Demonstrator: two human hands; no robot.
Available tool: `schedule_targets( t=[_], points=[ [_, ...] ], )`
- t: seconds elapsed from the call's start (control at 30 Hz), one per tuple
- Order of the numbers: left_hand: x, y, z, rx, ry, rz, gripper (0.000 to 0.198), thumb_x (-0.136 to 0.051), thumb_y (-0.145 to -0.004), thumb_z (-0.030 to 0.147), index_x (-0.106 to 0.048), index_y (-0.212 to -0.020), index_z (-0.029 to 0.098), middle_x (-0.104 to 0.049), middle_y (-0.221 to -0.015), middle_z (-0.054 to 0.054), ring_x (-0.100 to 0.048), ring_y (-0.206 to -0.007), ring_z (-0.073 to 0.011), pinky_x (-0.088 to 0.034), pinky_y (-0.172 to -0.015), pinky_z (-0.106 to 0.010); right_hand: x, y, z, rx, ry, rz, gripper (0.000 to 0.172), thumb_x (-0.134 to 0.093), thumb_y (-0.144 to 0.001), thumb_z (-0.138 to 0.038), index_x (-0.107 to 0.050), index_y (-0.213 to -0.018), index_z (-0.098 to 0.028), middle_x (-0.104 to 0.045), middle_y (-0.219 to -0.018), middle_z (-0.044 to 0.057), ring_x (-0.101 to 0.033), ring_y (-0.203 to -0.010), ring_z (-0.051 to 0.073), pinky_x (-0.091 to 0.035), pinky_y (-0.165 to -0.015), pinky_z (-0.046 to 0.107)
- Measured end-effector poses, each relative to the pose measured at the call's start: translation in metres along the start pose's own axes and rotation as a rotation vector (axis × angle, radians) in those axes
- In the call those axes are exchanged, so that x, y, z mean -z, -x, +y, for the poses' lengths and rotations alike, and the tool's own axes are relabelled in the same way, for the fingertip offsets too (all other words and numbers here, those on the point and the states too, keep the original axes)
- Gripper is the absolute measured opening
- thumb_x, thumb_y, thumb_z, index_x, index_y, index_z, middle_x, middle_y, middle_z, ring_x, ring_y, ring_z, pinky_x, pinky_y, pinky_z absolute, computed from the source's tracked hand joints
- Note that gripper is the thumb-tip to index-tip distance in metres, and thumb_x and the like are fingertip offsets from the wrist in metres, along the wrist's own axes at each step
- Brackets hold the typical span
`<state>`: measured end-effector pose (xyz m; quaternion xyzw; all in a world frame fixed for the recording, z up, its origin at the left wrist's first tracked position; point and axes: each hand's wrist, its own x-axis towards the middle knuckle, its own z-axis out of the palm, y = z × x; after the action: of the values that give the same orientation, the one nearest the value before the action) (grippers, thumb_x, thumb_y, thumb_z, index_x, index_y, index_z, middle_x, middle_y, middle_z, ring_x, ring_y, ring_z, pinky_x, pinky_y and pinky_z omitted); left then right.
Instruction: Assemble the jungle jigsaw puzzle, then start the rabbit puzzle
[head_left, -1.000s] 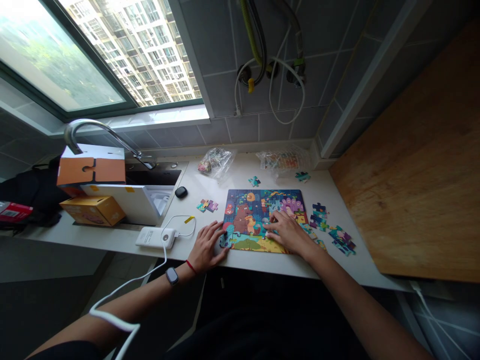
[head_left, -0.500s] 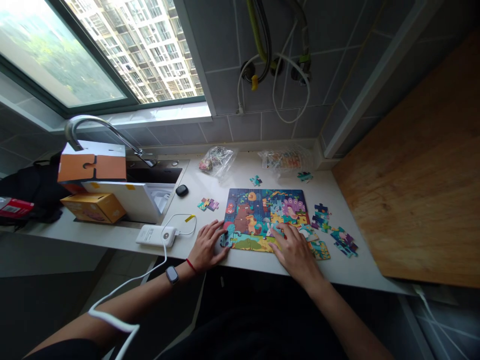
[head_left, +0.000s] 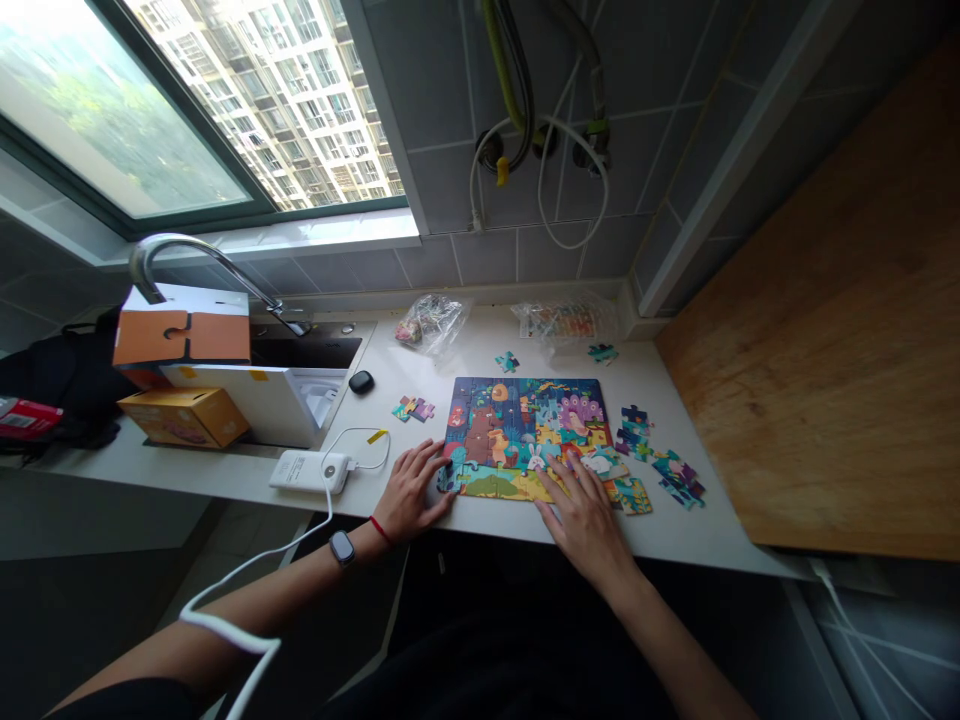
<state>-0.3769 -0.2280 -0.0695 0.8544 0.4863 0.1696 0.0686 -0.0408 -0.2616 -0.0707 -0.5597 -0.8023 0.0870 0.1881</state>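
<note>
Two bare forearms (head_left: 277,595), the right one cut off by the bottom edge, the left one running into a dark sleeve (head_left: 135,700). Near the left one, a white cable (head_left: 225,628), also cut off below. On the left wrist, a watch (head_left: 342,547) and a red cord (head_left: 381,531).

At the puzzle's left near corner, the left hand (head_left: 409,492), fingers loosely bent, thumb apart, tips at the edge, nothing visibly gripped. Over the right near part, the right hand (head_left: 589,515), palm down, fingers spread, covering some of the picture; impossible to tell what, if anything, under the palm. Flat on the white counter (head_left: 469,355), the puzzle (head_left: 480,410) itself, near right corner hidden.

Just beside the right hand, loose pieces (head_left: 632,494), partly covered; joined or merely overlapping, hard to say. Farther right, joined pieces (head_left: 679,478). To the left, a power bank (head_left: 309,472).

Beyond the puzzle, two clear bags (head_left: 433,325), contents blurred by crinkled plastic. Far left, an orange box (head_left: 214,340), hiding much of the sink (head_left: 307,352). Farthest, a window (head_left: 187,110), cut off above.
</note>
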Motion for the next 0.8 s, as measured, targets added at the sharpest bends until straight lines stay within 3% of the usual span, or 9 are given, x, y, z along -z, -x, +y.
schedule_targets(
  t=[0.2,0.47,0.57,0.8],
  points=[
    [0.000,0.000,0.000,-0.013,-0.012,0.005,0.043,-0.063,-0.097,0.040,-0.058,-0.136,0.023,-0.055,-0.156,-0.014,-0.047,-0.148,-0.0347,-0.042,-0.118,-0.054,-0.001,0.011,0.003,-0.041,-0.037,0.144,0.036,-0.056,-0.103,-0.025,-0.070,-0.136,-0.019,-0.066,-0.145,0.013,-0.048,-0.147,0.036,-0.045,-0.119,0.056],
    [-0.003,0.001,-0.003,-0.019,-0.009,-0.001,0.044,-0.063,-0.098,0.041,-0.056,-0.138,0.023,-0.054,-0.157,-0.014,-0.046,-0.148,-0.0354,-0.042,-0.117,-0.056,0.020,0.030,0.036,-0.232,0.014,0.337,0.032,-0.058,-0.102,-0.029,-0.072,-0.129,-0.022,-0.066,-0.134,0.018,-0.056,-0.134,0.038,-0.050,-0.113,0.059],
    [-0.003,0.001,-0.002,-0.011,-0.003,0.009,0.044,-0.063,-0.097,0.041,-0.057,-0.137,0.025,-0.055,-0.156,-0.013,-0.047,-0.148,-0.0354,-0.043,-0.117,-0.055,0.025,0.028,0.050,-0.246,0.021,0.291,0.038,-0.060,-0.100,-0.032,-0.069,-0.136,-0.020,-0.067,-0.135,0.019,-0.057,-0.132,0.039,-0.049,-0.113,0.059],
    [-0.003,0.001,-0.001,-0.016,0.000,0.019,0.044,-0.063,-0.097,0.041,-0.057,-0.137,0.024,-0.055,-0.156,-0.013,-0.047,-0.148,-0.0354,-0.043,-0.117,-0.055,0.033,0.003,0.078,-0.055,0.039,-0.023,0.045,-0.066,-0.092,-0.021,-0.069,-0.137,-0.026,-0.068,-0.142,0.010,-0.059,-0.134,0.033,-0.053,-0.110,0.052]
  ],
)
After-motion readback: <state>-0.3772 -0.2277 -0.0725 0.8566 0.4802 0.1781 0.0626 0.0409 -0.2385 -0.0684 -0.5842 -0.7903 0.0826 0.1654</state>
